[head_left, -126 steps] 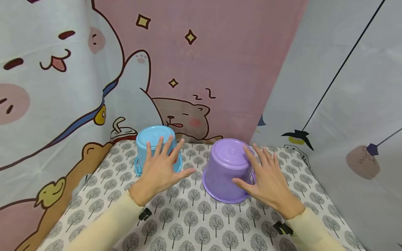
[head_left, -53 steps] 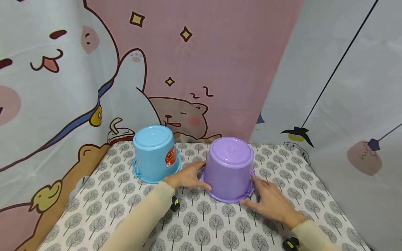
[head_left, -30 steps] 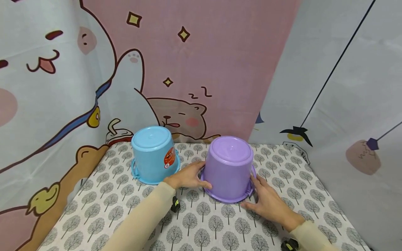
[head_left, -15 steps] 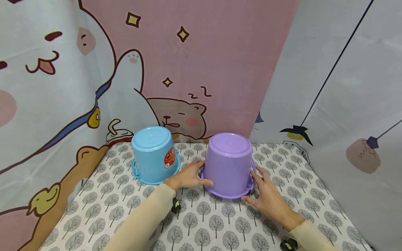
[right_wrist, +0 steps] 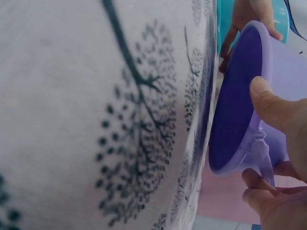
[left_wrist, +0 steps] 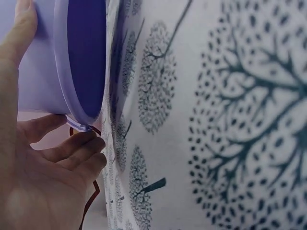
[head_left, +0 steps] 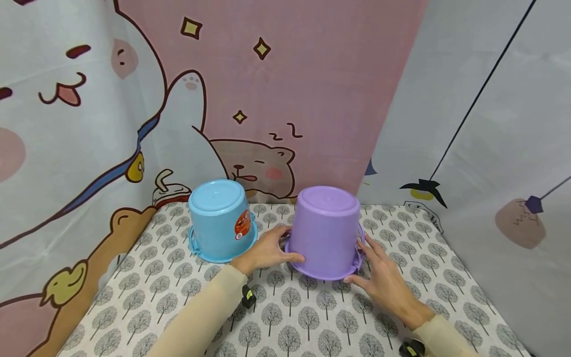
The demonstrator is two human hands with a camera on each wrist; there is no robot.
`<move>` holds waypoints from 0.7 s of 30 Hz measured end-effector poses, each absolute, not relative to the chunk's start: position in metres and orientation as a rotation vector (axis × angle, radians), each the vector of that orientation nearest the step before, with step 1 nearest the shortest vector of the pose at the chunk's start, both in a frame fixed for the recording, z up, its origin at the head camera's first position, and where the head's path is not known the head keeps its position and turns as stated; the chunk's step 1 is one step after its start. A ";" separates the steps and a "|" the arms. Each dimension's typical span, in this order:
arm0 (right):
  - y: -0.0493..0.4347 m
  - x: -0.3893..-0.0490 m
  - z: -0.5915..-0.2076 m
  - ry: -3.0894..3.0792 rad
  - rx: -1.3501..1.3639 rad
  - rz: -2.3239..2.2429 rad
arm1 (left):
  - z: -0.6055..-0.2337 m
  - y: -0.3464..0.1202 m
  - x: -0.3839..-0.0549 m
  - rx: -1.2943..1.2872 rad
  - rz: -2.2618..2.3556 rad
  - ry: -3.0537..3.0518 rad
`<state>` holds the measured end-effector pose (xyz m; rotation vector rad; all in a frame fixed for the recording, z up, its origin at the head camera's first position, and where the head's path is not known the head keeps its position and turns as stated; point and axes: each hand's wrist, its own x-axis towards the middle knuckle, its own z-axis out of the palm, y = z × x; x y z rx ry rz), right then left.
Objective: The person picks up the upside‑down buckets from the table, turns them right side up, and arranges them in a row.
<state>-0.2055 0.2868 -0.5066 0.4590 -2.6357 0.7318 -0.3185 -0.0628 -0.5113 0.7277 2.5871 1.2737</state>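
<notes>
A purple plastic bucket (head_left: 326, 233) is upside down between my two hands. My left hand (head_left: 267, 251) grips its left side low by the rim, with the thumb across the front wall. On the right, my right hand (head_left: 384, 278) holds the rim beside the handle joint (right_wrist: 260, 143), its thumb at the rim's edge. Both wrist views show the dark inside of the bucket, so its near rim is lifted off the cloth and tilted. A light blue bucket (head_left: 217, 220) with a red sticker stands upside down to the left, just beyond my left wrist.
The table is covered by a white cloth (head_left: 290, 317) printed with grey trees. Behind it hangs a curtain (head_left: 339, 89) with cartoon animals, close to the table's back edge. Another side of the curtain runs along the left.
Both hands came down from over the buckets to the sides of the purple bucket and took hold of it. Since then it has risen slightly off the cloth. The blue bucket stayed put.
</notes>
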 end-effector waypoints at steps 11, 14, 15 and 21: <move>0.291 -0.207 -0.502 -2.513 0.455 0.812 | -0.495 -0.072 -0.306 0.698 1.537 2.429; 0.291 -0.207 -0.502 -2.430 0.472 0.809 | -0.491 -0.077 -0.302 0.679 1.617 2.368; 0.291 -0.207 -0.502 -2.401 0.478 0.807 | -0.490 -0.078 -0.300 0.677 1.649 2.341; 0.291 -0.208 -0.499 -2.236 0.536 0.831 | -0.484 -0.084 -0.296 0.641 1.827 2.272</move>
